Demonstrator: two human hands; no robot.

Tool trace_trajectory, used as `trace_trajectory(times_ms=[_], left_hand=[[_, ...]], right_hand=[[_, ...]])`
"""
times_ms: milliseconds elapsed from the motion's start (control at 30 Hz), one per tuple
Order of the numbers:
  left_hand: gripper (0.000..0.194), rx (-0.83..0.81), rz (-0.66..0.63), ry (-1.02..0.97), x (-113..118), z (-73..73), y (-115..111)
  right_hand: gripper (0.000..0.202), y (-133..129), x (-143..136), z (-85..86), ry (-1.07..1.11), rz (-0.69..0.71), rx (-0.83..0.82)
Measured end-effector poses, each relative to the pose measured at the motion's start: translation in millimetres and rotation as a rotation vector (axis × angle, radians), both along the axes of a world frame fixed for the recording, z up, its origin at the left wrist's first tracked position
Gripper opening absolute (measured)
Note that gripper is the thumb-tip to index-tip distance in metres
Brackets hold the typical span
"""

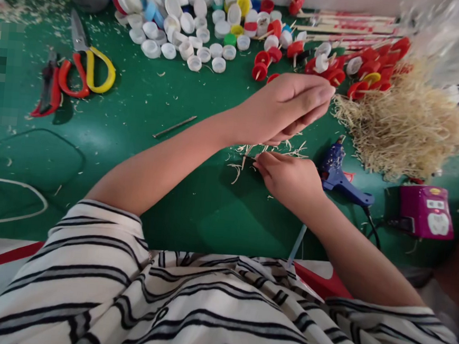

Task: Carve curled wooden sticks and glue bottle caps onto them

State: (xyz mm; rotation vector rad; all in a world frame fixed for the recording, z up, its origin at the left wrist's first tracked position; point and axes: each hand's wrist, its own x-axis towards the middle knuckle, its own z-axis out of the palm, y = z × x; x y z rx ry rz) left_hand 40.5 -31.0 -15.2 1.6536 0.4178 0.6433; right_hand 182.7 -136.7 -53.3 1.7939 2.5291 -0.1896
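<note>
The right hand (292, 179), at the centre of the frame, is almost closed; its thumb and fingers seem to pinch a thin dark piece (249, 157), probably because such a slender thing allows only a fingertip hold. This piece points to the left of the frame and a little upward — its long axis runs nearly side to side, but most of it is hidden by the fingers. The left hand (302, 106), above it, has the fingers pressed together and pointing to the upper right, the tips near the red caps (357, 89); whether it holds something, I cannot tell. Loose straw strands (236, 172) lie under the hands in many directions. At right, the glue gun (342, 183) and the straw heap (408, 128) are perhaps placed for easy reach — both near the right hand.
</note>
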Motion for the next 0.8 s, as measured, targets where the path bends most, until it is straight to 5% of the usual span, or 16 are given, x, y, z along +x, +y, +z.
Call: trace_trajectory(times_ms=[800], left_hand=[[0.055, 0.039, -0.065, -0.073, 2.7, 11.8, -9.7]], right_hand=[[0.026, -12.0, 8.1, 8.5, -0.032, -0.075, 0.002]])
